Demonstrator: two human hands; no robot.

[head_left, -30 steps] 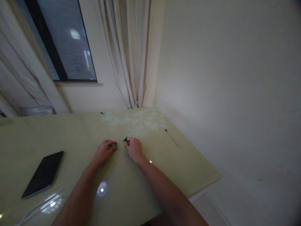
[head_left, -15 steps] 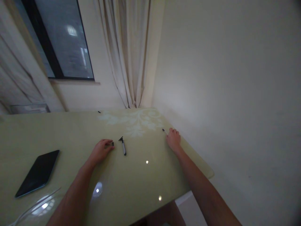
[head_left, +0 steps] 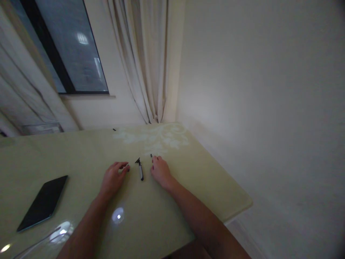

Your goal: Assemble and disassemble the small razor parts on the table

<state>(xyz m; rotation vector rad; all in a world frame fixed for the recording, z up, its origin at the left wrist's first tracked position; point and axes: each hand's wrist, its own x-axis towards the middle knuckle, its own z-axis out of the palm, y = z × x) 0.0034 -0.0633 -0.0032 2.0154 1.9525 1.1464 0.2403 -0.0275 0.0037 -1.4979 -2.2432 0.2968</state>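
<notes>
Head view: the left hand (head_left: 112,178) pinches a small piece (head_left: 128,168), dark, between thumb and fingertips, low over the table (head_left: 207,183). The right hand (head_left: 161,173) has its fingers closed on what may be a brush (head_left: 151,155); only a dark tip pokes out. The razor (head_left: 141,172) lies on the table between the hands, apart from both, head at the far end and handle nearer.

A sideways sweep of either hand could knock the razor askew, since both are just beside it. The piece, being so small, could drop if the pinch loosens, and might skid on the glossy surface. A finger coming down near the razor's head risks a nick.

The right edge (head_left: 229,181) is well apart from the right hand, the wall (head_left: 242,90) beyond it; the front edge (head_left: 238,213) passes under the right forearm (head_left: 199,212). Room for moving stretches rightward from the right hand and, leftward, between the left hand and the tablet (head_left: 43,203), with a cable (head_left: 37,241) near the left forearm (head_left: 88,219).
</notes>
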